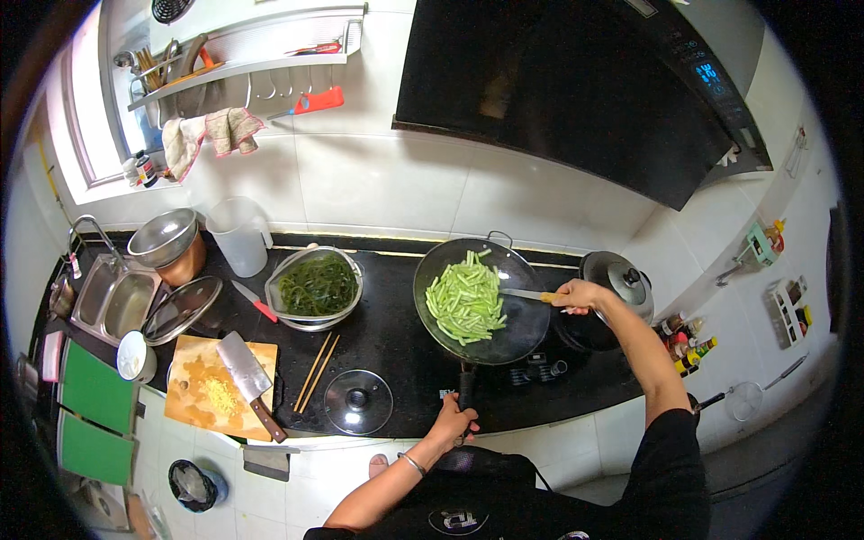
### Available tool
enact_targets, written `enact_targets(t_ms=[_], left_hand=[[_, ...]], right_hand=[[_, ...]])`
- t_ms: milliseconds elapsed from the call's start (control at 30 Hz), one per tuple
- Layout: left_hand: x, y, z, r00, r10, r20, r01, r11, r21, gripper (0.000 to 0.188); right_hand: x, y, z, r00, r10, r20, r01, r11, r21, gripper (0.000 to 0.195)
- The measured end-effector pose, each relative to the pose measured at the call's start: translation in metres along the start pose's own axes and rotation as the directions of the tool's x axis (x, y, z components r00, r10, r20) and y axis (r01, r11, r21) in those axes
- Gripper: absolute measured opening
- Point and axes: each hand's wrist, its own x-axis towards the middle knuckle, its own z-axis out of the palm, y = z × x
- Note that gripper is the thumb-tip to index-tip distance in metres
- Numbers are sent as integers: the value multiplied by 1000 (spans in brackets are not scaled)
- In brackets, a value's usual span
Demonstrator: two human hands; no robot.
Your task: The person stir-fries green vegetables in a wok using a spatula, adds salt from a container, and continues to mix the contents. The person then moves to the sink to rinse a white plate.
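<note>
A dark wok [526, 331] sits on the stove, and cut green beans [466, 297] are heaped in its left half. Around the wok's long black handle [466, 385], at the near side, my left hand [455, 420] is closed. My right hand [578, 297] grips a spatula [523, 293] by its yellowish handle. The spatula reaches in over the wok's right side, its front end at the edge of the beans and partly hidden. Right of the wok, behind my right forearm, a lidded pot [617, 283] stands on the stove.
Left of the wok are a glass lid [358, 401], chopsticks [316, 372] and a basket of dark green seaweed [318, 287]. A cleaver [244, 368] rests on a cutting board [189, 405] with minced yellowish bits. A red-handled knife [254, 301] lies farther back. A range hood [553, 88] overhangs the stove.
</note>
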Motion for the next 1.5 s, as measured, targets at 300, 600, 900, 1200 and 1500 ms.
enact_targets(t_ms=[300,600,900,1200,1500], left_hand=[[3,-2,-1,1000,-5,-14,5,1000,3,52],[4,-3,0,1000,-10,-15,10,1000,6,51],[4,-3,-3,1000,-21,1,21,1000,-22,52],[5,-2,-2,1000,3,8,-3,1000,4,50],[3,-2,0,1000,-4,-17,4,1000,8,49]], right_hand=[[-97,-44,21,795,-590,-142,192,466,-864,35],[-164,-80,22,820,-560,-117,142,397,-907,33],[-93,-70,44,735,-622,-272,-5,396,-918,34],[-99,-26,87,745,-621,-246,125,491,-862,53],[-174,-29,48,824,-490,-285,-41,450,-892,41]])
